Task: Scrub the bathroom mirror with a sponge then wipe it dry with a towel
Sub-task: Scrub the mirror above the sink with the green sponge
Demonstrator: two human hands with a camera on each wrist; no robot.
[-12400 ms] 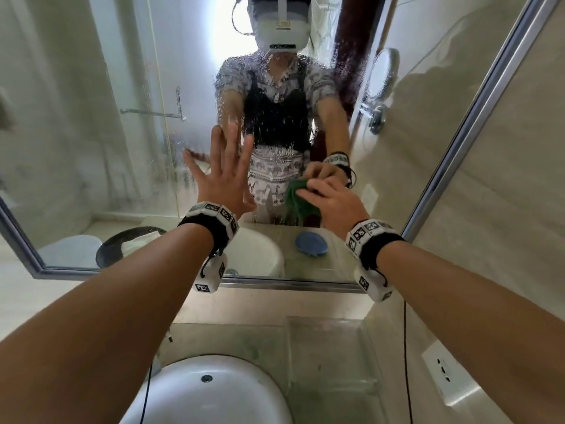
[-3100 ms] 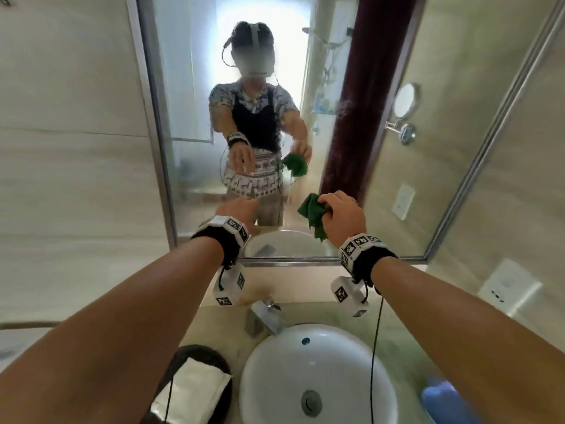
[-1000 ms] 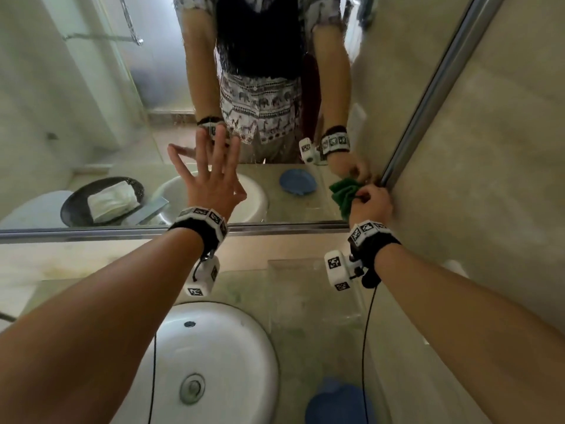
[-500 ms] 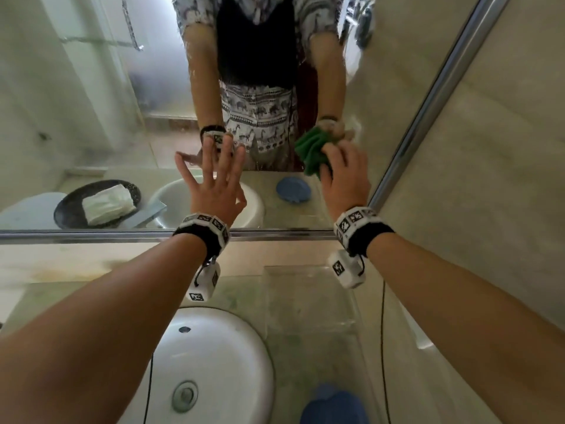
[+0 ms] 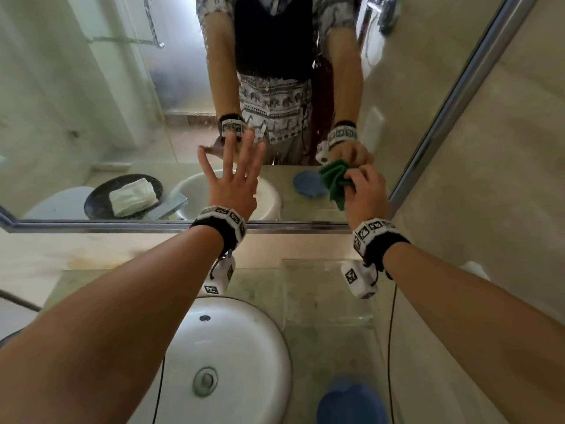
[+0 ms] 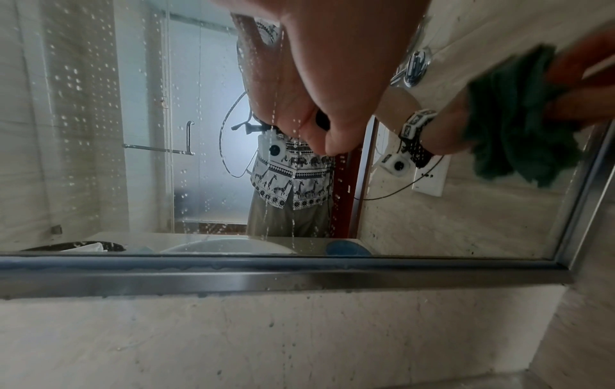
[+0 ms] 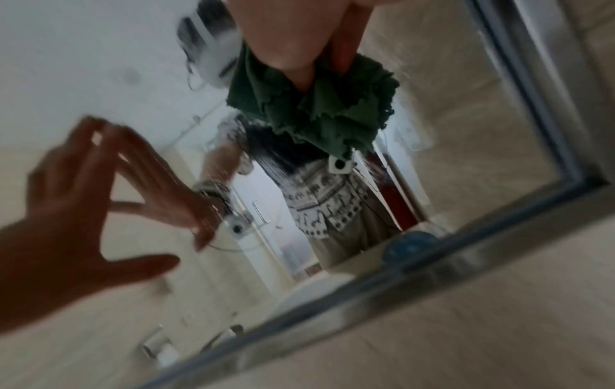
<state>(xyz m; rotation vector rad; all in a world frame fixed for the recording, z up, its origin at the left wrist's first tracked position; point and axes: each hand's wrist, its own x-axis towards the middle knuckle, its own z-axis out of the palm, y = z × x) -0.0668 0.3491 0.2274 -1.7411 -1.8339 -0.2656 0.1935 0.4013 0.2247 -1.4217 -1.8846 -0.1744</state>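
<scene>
The wall mirror with its metal frame fills the upper part of the head view, and water drops and runs streak the glass. My left hand lies flat against the glass with fingers spread. My right hand grips a bunched green cloth and presses it to the lower right of the mirror, near the right frame. The right wrist view shows the green cloth crumpled under my fingers against the glass. In the left wrist view the cloth is at the right edge.
Below the mirror a white basin is set in a stone counter. A blue round object lies on the counter at the lower right. The mirror reflects a dark tray with a folded white towel. A tiled wall stands at the right.
My right hand with the green cloth has moved down and right on the glass compared with half a second ago. The left hand stays flat on the mirror.
</scene>
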